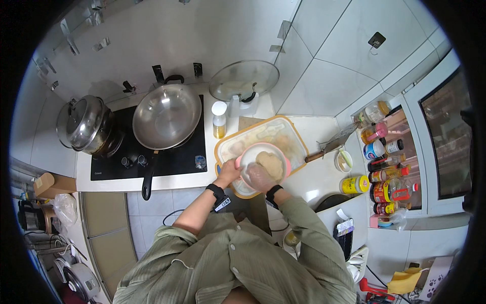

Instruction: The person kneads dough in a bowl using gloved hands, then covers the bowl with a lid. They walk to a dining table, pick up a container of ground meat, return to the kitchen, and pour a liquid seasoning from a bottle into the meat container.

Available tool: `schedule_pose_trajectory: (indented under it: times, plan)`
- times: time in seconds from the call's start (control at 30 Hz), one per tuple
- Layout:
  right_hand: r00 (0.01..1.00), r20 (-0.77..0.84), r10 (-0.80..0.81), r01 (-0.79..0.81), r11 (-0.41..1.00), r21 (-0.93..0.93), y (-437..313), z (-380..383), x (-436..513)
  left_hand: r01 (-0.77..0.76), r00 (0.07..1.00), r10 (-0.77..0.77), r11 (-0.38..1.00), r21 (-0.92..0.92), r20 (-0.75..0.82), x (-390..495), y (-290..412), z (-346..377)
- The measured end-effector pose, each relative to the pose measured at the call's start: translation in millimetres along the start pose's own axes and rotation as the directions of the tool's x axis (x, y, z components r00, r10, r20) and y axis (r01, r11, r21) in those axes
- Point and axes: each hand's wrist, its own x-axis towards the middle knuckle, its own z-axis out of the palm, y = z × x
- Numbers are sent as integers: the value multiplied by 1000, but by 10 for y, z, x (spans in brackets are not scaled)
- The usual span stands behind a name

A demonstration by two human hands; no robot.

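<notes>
A white bowl with a pink rim and handles (247, 152) stands on a cutting board with an orange edge (300, 131). Inside the bowl lies a pale, lumpy mass (270, 164) that looks like dough or ground meat. My left hand (229, 172) holds the bowl by its left handle. My right hand (261, 178), in a clear plastic glove, is inside the bowl against the mass; its fingers are partly hidden, and whether they grip anything does not show.
On the black cooktop (178, 163) sit a steel frying pan (167, 117) and a lidded pot (85, 123). A clear-bodied bottle (219, 123) stands behind the board. To the right are a cleaver (336, 140), a small bowl (343, 161), a yellow-labelled jar (353, 185) and several condiment bottles (389, 190).
</notes>
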Motion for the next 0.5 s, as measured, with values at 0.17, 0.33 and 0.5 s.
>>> schedule_pose_trajectory:
  times: [0.17,0.33,0.5]
  plan:
    - [999,-21,-43,43,999,27,-1,-63,105,76,994,-67,990,-117,82,-36,45,-65]
    - [881,446,-158,363,830,-424,147,-113,-84,112,991,-104,988,-106,79,-19,22,-37]
    - [945,207,-253,312,890,-334,162,-79,-92,90,992,-80,990,-112,94,-7,0,-42]
